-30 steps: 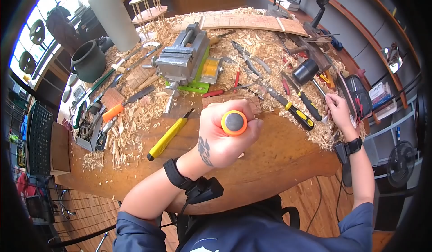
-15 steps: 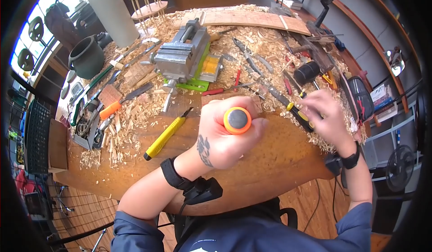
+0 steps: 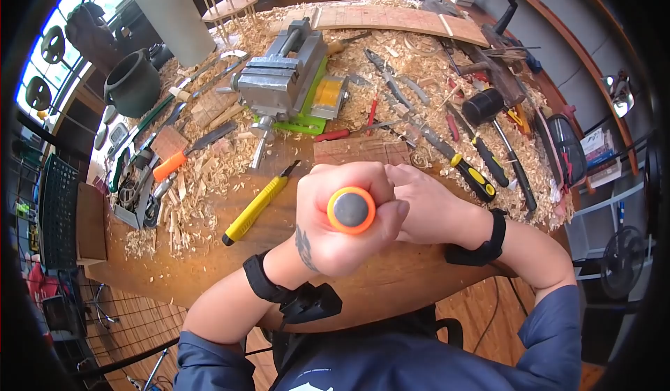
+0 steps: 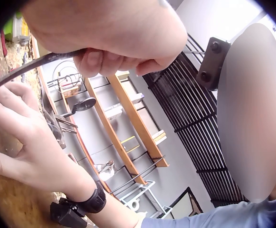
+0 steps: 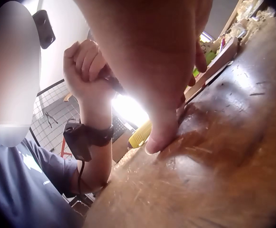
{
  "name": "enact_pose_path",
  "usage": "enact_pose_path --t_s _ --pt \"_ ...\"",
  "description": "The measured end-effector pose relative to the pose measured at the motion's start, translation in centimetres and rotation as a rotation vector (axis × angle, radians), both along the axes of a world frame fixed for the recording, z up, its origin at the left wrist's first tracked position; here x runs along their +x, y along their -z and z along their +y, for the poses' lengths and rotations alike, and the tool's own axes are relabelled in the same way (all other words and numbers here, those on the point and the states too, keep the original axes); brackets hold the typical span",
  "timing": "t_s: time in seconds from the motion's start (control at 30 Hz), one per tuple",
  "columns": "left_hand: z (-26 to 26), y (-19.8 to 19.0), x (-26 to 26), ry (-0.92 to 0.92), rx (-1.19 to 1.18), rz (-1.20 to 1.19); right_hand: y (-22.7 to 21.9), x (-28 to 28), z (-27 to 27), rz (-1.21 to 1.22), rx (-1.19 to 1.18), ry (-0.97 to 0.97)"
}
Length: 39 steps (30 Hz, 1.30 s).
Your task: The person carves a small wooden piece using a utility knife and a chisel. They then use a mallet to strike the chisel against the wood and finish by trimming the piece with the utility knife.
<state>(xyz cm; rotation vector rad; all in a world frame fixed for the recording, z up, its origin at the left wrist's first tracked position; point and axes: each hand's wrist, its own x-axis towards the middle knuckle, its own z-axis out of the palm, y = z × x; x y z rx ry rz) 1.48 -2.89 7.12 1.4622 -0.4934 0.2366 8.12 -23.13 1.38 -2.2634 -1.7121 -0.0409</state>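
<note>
The person's left hand (image 3: pixel 324 244) grips the orange-handled tool (image 3: pixel 351 210), its fingers curled tightly about the grip and the metal cap facing up beside the thumb. From below that fist the tool's dark, narrow blade (image 4: pixel 31 68) runs down towards the fingers of the right hand (image 4: pixel 35 137). These are loosely spread, the thumb well apart from the others; their tips are cut off or hidden, so whether they press the wooden board (image 3: pixel 359 152) just beyond the fists cannot be told. The tool looks stiff and fairly light, its weight probably towards the capped end; the smooth handle may slip in a damp palm, so it is best held by the full grip, fingers clear of the edge. Far beyond the left fingers, to their left, stands a dark green pot (image 3: pixel 132 87), its contents not visible. Nearer on that side, a small grey tray (image 3: pixel 128 216) holds jumbled looped and metal pieces. Well right of the right fingers lies a dark case (image 3: pixel 564 136), contents unclear.
</note>
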Motion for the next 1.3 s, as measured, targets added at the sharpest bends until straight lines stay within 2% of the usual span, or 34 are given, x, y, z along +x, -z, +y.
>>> enact_pose_path --t_s 0.17,0.23,0.37,0.43,0.5,0.57,0.67,0.73,0.77,0.83,0.9,0.97,1.1,1.17,1.23,1.27,1.3 --pt "1.1 1.1 -1.4 0.037 0.055 -0.092 -0.2 0.1 0.1 -0.042 -0.046 -0.022" --pt "1.5 1.5 -1.9 0.122 -0.028 -0.152 0.0 0.1 0.2 -0.009 -0.008 -0.002" --pt "1.6 1.4 -2.0 0.166 -0.129 -0.166 0.6 0.0 0.2 0.019 0.025 0.001" --pt "1.7 1.3 -1.9 0.127 -0.113 -0.138 0.4 -0.1 0.2 0.025 0.021 0.01" --pt "2.0 0.6 -1.1 0.057 -0.022 0.119 0.2 -0.1 0.1 0.028 0.013 0.019" --pt "1.4 0.0 0.0 0.059 -0.142 0.284 0.1 -0.1 0.2 0.042 0.014 0.004" --pt "1.0 0.0 1.1 0.083 -0.166 0.322 -0.7 -0.3 0.3 0.101 -0.039 0.023" --pt "0.4 0.1 0.7 0.11 -0.094 0.176 -0.7 -0.3 0.2 0.074 -0.052 0.025" --pt "0.5 0.3 0.4 0.111 -0.092 0.18 -0.6 -0.3 0.3 0.045 -0.066 0.024" --pt "1.0 1.0 -0.5 0.119 -0.044 -0.061 -0.5 -0.4 0.3 0.035 -0.037 0.027" --pt "0.9 1.7 -1.4 0.161 -0.072 -0.179 -0.2 -0.5 0.4 0.028 -0.007 0.025" --pt "0.4 1.6 -2.2 0.277 -0.056 -0.266 0.1 -0.4 0.4 0.032 0.022 0.024" --pt "0.3 1.5 -2.5 0.285 -0.014 -0.266 -0.2 -0.6 0.5 0.032 -0.01 0.041" --pt "0.6 1.3 -1.8 0.226 -0.002 -0.201 -0.1 -0.6 0.3 0.012 -0.019 0.043" --pt "0.5 1.1 -1.0 0.06 0.057 -0.107 -0.3 -0.7 0.3 0.005 -0.039 0.041" --pt "0.6 0.3 -0.7 0.014 0.085 0.058 -0.5 -0.7 0.3 0.0 -0.037 0.042" --pt "0.8 -0.5 -0.2 0.11 -0.047 0.24 -0.9 -0.7 0.3 0.056 -0.049 0.044"
